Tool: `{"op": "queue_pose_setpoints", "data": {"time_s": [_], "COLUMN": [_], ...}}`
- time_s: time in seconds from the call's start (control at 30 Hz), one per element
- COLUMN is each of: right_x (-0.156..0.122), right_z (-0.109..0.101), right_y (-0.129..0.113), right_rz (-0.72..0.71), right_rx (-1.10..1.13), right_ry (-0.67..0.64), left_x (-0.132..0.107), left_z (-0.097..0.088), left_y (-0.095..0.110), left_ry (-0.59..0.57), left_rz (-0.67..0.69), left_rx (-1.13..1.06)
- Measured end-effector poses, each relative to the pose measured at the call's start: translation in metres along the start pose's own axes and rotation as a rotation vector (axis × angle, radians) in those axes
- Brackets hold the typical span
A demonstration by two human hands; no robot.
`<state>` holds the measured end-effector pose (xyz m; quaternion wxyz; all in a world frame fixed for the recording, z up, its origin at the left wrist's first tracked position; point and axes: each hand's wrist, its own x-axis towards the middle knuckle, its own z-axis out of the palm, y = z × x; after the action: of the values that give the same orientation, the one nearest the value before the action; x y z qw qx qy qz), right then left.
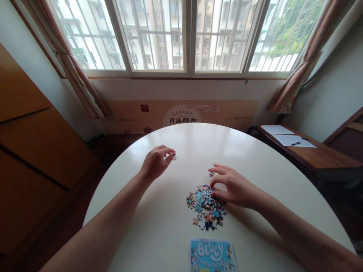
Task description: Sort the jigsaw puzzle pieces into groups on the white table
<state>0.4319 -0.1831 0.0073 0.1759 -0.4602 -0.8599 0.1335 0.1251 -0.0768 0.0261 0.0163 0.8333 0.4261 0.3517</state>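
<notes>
My left hand (155, 163) hovers over the round white table (255, 158), its fingers pinched on a small jigsaw piece (173, 157). My right hand (234, 187) rests at the right edge of a pile of colourful jigsaw pieces (205, 207), fingers curled, thumb and forefinger touching pieces at the pile's top. A loose piece (211, 174) lies just beyond its fingertips. A blue "Bluey" puzzle box (212, 256) lies flat near the table's front edge, below the pile.
A wooden side desk (317, 153) with papers (292, 139) and a pen stands at the right. Wooden cabinets (31, 151) line the left wall. A large barred window (187, 36) with curtains faces me beyond the table.
</notes>
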Motion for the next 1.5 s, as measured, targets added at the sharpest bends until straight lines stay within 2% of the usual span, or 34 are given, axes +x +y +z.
{"op": "queue_pose_setpoints", "data": {"time_s": [0.3, 0.5, 0.63, 0.8, 0.97, 1.13, 1.27, 1.43, 1.5], "right_x": [0.001, 0.003, 0.003, 0.002, 0.002, 0.003, 0.004, 0.004, 0.004], "right_z": [0.002, -0.002, -0.011, -0.015, -0.007, 0.003, 0.007, 0.006, 0.006], "right_y": [0.000, 0.003, 0.007, 0.006, -0.002, -0.011, -0.011, -0.003, 0.001], "right_rz": [0.089, 0.170, 0.168, 0.142, 0.115, 0.043, 0.044, 0.140, 0.155], "right_rx": [0.133, 0.385, 0.516, 0.539, 0.505, 0.410, 0.334, 0.312, 0.295], "right_ry": [-0.040, -0.101, -0.114, -0.035, 0.088, 0.183, 0.256, 0.366, 0.379], "left_x": [0.000, -0.005, -0.008, -0.012, -0.020, -0.024, -0.021, -0.012, -0.010], "left_z": [0.001, 0.008, 0.011, 0.010, 0.017, 0.026, 0.028, 0.026, 0.025], "left_y": [0.000, 0.010, 0.027, 0.062, 0.091, 0.102, 0.095, 0.056, 0.041], "left_ry": [-0.040, -0.209, -0.296, -0.366, -0.399, -0.423, -0.415, -0.362, -0.346], "left_rz": [0.021, 0.099, 0.148, 0.204, 0.127, 0.086, 0.003, -0.291, -0.349], "left_rx": [-0.026, -0.084, -0.100, -0.163, -0.325, -0.444, -0.357, -0.135, -0.035]}}
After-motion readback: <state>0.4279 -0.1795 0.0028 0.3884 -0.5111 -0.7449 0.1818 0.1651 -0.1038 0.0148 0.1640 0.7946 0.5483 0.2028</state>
